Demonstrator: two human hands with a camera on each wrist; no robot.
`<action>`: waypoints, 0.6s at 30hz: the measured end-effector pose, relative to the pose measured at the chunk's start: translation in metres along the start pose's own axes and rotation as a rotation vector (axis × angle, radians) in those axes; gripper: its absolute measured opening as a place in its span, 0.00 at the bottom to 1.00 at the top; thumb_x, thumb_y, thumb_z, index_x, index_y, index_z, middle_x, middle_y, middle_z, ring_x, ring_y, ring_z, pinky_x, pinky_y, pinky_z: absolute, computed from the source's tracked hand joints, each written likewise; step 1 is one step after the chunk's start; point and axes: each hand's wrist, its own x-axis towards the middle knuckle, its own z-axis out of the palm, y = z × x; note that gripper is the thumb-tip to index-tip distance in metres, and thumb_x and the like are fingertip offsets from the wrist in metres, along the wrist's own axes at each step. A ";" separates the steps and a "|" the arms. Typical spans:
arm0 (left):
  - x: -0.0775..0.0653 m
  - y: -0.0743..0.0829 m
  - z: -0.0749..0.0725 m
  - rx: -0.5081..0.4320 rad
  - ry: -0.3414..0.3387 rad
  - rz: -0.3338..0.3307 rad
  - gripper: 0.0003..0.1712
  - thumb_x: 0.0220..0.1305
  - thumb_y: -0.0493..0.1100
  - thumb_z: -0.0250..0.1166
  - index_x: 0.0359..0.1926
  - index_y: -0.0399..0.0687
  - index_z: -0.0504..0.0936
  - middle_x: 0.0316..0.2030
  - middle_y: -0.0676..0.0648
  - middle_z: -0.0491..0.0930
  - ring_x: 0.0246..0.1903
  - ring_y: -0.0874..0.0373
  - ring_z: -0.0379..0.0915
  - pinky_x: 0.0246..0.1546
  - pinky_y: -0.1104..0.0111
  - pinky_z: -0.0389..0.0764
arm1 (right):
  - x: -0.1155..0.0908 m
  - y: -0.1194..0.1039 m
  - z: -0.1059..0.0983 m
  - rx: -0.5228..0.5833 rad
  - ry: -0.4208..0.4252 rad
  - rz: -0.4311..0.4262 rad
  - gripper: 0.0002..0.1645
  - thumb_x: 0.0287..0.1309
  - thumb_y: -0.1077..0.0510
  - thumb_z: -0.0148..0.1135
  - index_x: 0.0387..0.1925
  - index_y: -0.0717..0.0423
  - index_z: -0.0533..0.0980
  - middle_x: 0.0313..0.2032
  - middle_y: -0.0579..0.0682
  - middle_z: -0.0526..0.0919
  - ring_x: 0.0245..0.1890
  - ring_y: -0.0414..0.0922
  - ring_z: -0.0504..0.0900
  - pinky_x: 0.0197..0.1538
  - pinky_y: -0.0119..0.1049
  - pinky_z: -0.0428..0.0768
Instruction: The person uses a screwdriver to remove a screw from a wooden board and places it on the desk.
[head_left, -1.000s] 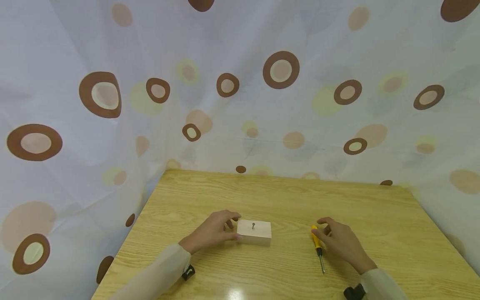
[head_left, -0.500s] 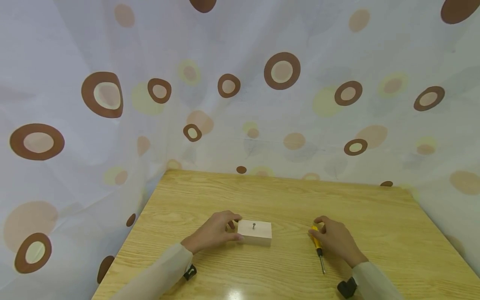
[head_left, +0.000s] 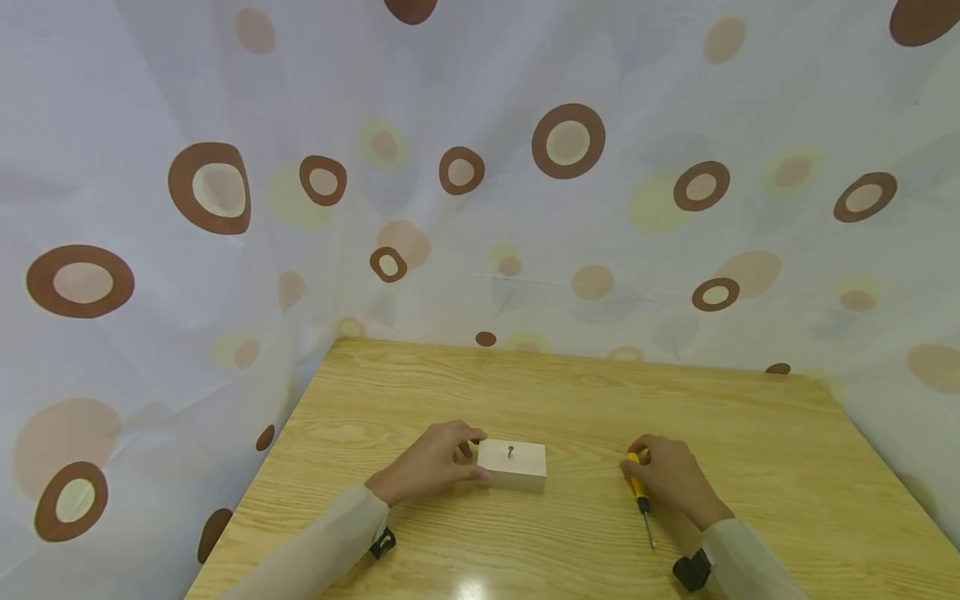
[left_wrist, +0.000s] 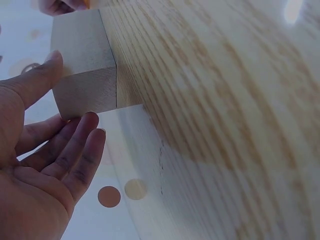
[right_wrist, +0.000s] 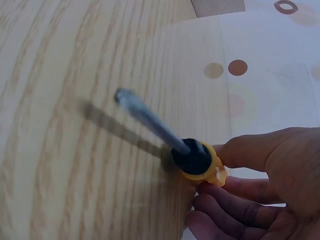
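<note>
Far left: sheet (head_left: 300, 92), white with brown and tan rings and dots, hanging down that side and running on behind the desk (head_left: 570, 542). Desk is pale, yellowish, wood-grained. Next, your left sleeve (head_left: 330, 533), light cloth, a small black device (head_left: 382, 543) at the wrist. Your left hand (head_left: 426, 462) comes after; grip closed about the left end of the block (head_left: 513, 475), thumb at the near corner, index finger at the far one. The other fingers bunch loosely by that same end, per the left wrist view. Block sits flat on the desk, pale wood, long side running left to right. A screw (head_left: 511, 452) stands in its top, near the middle, head up, part of the shank showing. Glare spot on the desk nearer you, below the block's left end. Well to the right of the block, the screwdriver (head_left: 637, 483): yellow handle, black collar, metal shaft pointing back toward you, shadow on the desk alongside. Whether its tip touches wood, cannot tell. Your right hand (head_left: 673, 475) has that handle pinched in its grip, thumb against fingers. Then a black wrist unit (head_left: 692, 571), your right sleeve (head_left: 750, 558), more sheet beyond.
</note>
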 end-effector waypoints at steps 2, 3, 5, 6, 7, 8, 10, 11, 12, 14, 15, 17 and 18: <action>0.000 0.001 0.000 0.004 -0.002 0.001 0.38 0.62 0.58 0.73 0.67 0.42 0.78 0.58 0.48 0.80 0.47 0.60 0.79 0.45 0.71 0.81 | 0.001 0.000 -0.001 -0.004 -0.006 0.010 0.20 0.64 0.52 0.71 0.46 0.67 0.82 0.35 0.55 0.88 0.32 0.47 0.85 0.36 0.47 0.85; 0.000 0.001 0.000 0.007 -0.003 0.003 0.38 0.62 0.58 0.73 0.67 0.42 0.78 0.58 0.47 0.80 0.47 0.60 0.79 0.45 0.71 0.81 | 0.001 0.001 -0.001 -0.007 -0.008 0.013 0.20 0.64 0.53 0.71 0.46 0.67 0.83 0.35 0.55 0.88 0.32 0.47 0.85 0.36 0.47 0.85; 0.001 0.001 0.000 0.009 -0.007 0.006 0.38 0.62 0.58 0.73 0.66 0.42 0.78 0.58 0.47 0.80 0.47 0.60 0.79 0.45 0.71 0.81 | 0.002 0.002 -0.001 -0.010 -0.002 0.013 0.19 0.64 0.53 0.70 0.46 0.66 0.83 0.36 0.55 0.88 0.34 0.48 0.86 0.37 0.47 0.85; 0.001 0.001 0.000 0.009 -0.008 0.008 0.38 0.62 0.59 0.73 0.66 0.42 0.78 0.58 0.47 0.80 0.47 0.60 0.79 0.45 0.71 0.81 | 0.002 0.003 -0.001 -0.009 0.000 0.008 0.19 0.64 0.54 0.70 0.46 0.66 0.83 0.36 0.56 0.88 0.34 0.49 0.86 0.38 0.47 0.85; 0.001 0.001 0.000 0.009 -0.008 0.008 0.38 0.62 0.59 0.73 0.66 0.42 0.78 0.58 0.47 0.80 0.47 0.60 0.80 0.45 0.71 0.81 | 0.002 0.003 -0.001 -0.010 0.004 -0.004 0.18 0.64 0.54 0.70 0.46 0.66 0.83 0.36 0.56 0.88 0.34 0.49 0.86 0.38 0.48 0.85; 0.001 0.001 0.000 0.009 -0.008 0.009 0.38 0.62 0.59 0.73 0.66 0.42 0.78 0.58 0.47 0.80 0.47 0.60 0.80 0.45 0.71 0.81 | 0.002 0.003 -0.002 -0.007 0.008 -0.011 0.18 0.64 0.54 0.70 0.46 0.66 0.83 0.36 0.56 0.88 0.35 0.49 0.86 0.38 0.47 0.85; 0.000 0.001 0.000 0.012 -0.006 0.010 0.37 0.62 0.58 0.73 0.66 0.42 0.78 0.58 0.47 0.80 0.47 0.60 0.80 0.45 0.72 0.81 | 0.002 0.002 -0.004 0.012 0.012 -0.023 0.18 0.64 0.55 0.70 0.47 0.67 0.83 0.36 0.55 0.88 0.34 0.48 0.85 0.37 0.45 0.85; 0.000 0.001 0.000 0.014 -0.004 0.010 0.37 0.62 0.58 0.73 0.66 0.42 0.78 0.57 0.48 0.80 0.47 0.60 0.80 0.45 0.72 0.81 | 0.003 0.001 -0.005 0.023 0.010 -0.031 0.18 0.65 0.55 0.69 0.47 0.67 0.83 0.35 0.55 0.88 0.33 0.47 0.85 0.35 0.44 0.85; 0.000 0.001 0.000 0.017 -0.004 0.010 0.37 0.62 0.58 0.73 0.66 0.42 0.79 0.57 0.48 0.80 0.47 0.60 0.80 0.44 0.72 0.81 | 0.003 0.000 -0.006 0.038 0.007 -0.032 0.18 0.65 0.56 0.69 0.48 0.68 0.83 0.35 0.55 0.88 0.32 0.46 0.85 0.34 0.43 0.85; 0.000 0.001 0.000 0.018 -0.001 0.011 0.37 0.62 0.58 0.74 0.65 0.43 0.79 0.57 0.48 0.80 0.46 0.59 0.80 0.44 0.72 0.81 | 0.003 -0.003 -0.009 0.060 0.007 -0.033 0.18 0.66 0.56 0.68 0.49 0.68 0.83 0.35 0.53 0.88 0.30 0.43 0.84 0.31 0.39 0.83; 0.000 0.001 0.000 0.017 0.000 0.012 0.36 0.62 0.58 0.74 0.65 0.43 0.79 0.57 0.48 0.80 0.46 0.59 0.80 0.44 0.72 0.81 | 0.003 -0.005 -0.010 0.066 0.009 -0.038 0.19 0.66 0.56 0.68 0.50 0.68 0.82 0.34 0.52 0.88 0.29 0.42 0.83 0.30 0.38 0.83; 0.000 0.001 -0.001 0.015 0.002 0.014 0.37 0.62 0.58 0.74 0.65 0.43 0.79 0.57 0.48 0.80 0.46 0.59 0.80 0.44 0.72 0.81 | 0.003 -0.009 -0.013 0.079 0.013 -0.045 0.19 0.67 0.57 0.67 0.51 0.69 0.82 0.33 0.51 0.88 0.27 0.41 0.83 0.29 0.38 0.82; 0.000 0.001 -0.001 0.015 0.002 0.016 0.37 0.62 0.58 0.74 0.66 0.43 0.79 0.57 0.48 0.80 0.46 0.59 0.80 0.44 0.72 0.81 | 0.003 -0.011 -0.014 0.084 0.018 -0.048 0.19 0.68 0.57 0.67 0.52 0.69 0.81 0.32 0.50 0.88 0.25 0.41 0.82 0.29 0.38 0.81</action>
